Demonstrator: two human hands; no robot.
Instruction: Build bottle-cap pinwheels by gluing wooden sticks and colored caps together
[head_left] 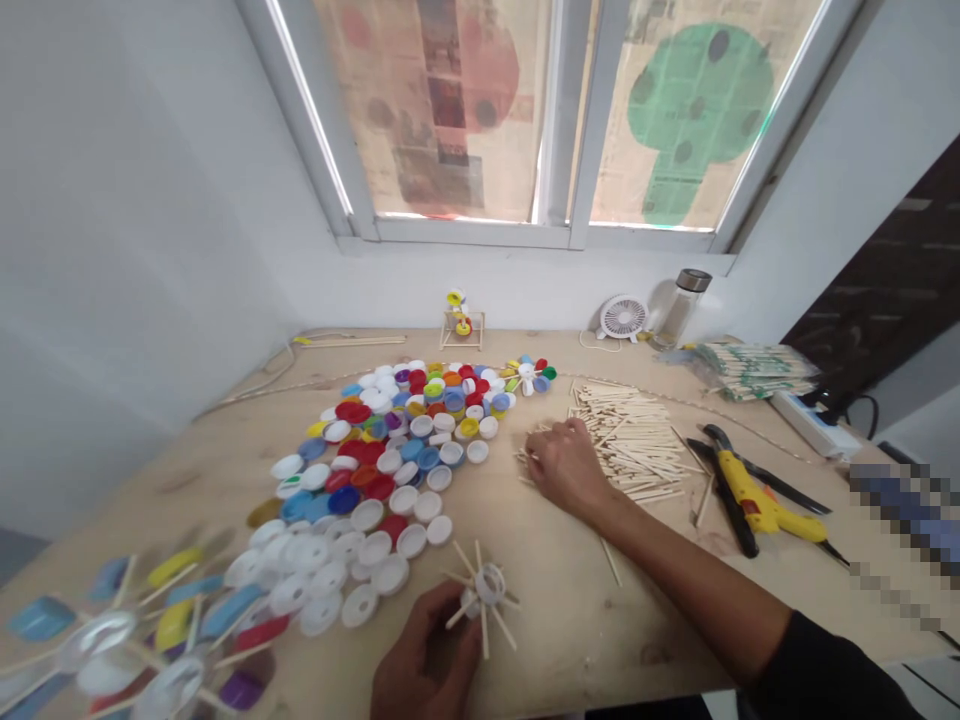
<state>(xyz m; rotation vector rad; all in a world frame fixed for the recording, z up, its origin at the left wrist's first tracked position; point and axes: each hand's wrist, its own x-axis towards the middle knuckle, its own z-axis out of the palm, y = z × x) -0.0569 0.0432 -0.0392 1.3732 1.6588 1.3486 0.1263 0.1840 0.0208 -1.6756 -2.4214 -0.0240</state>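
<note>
My left hand (424, 655) at the bottom of the view is shut on a white bottle cap (489, 585) with several wooden sticks (480, 630) pushed in around it like spokes. My right hand (568, 465) lies on a loose heap of thin wooden sticks (626, 440), with its fingertips at the heap's left end. Whether those fingers grip any stick, I cannot tell. A large spread of white, red, blue and yellow bottle caps (390, 450) lies between my hands, on the plywood table (570, 620).
Blurred cap-and-stick assemblies (97, 640) sit at the near left. To the right lie a yellow-and-black hand tool (742, 500) and a power strip (814, 425). Along the back stand a small fan (622, 317), a glass bottle (679, 310) and a plastic-wrapped stick bundle (754, 370).
</note>
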